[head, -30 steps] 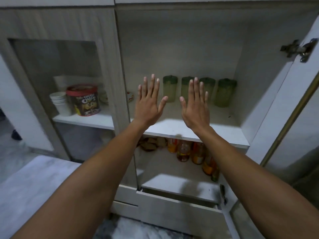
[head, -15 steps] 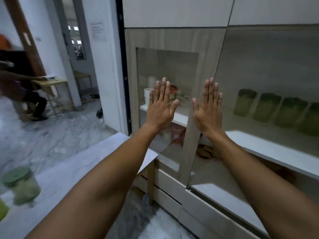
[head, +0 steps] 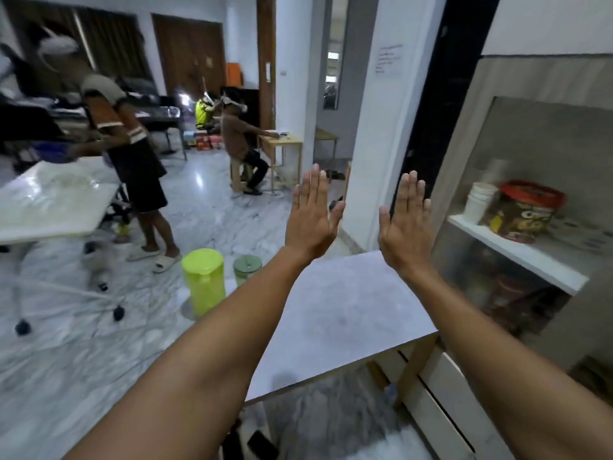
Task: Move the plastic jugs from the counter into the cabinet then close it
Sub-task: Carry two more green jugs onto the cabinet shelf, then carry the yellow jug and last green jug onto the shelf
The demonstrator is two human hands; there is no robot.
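A bright yellow-green plastic jug (head: 203,280) and a smaller pale green jug with a green lid (head: 247,269) stand on the left part of the grey counter (head: 348,313). My left hand (head: 311,215) and my right hand (head: 404,224) are raised flat in front of me, fingers apart, holding nothing, well above and to the right of the jugs. The cabinet (head: 517,154) stands at the right, with only its glass-fronted left section in view; its open part lies outside the frame.
Behind the glass on a white shelf (head: 517,257) sit a red-lidded snack tub (head: 524,210) and stacked white cups (head: 479,202). A person (head: 126,151) stands by a white table (head: 56,200) at left; another person (head: 242,144) sits at a small desk.
My view has swung left, away from the open cabinet shelf with its green jugs, to the counter and room. Both hands stay raised and empty.
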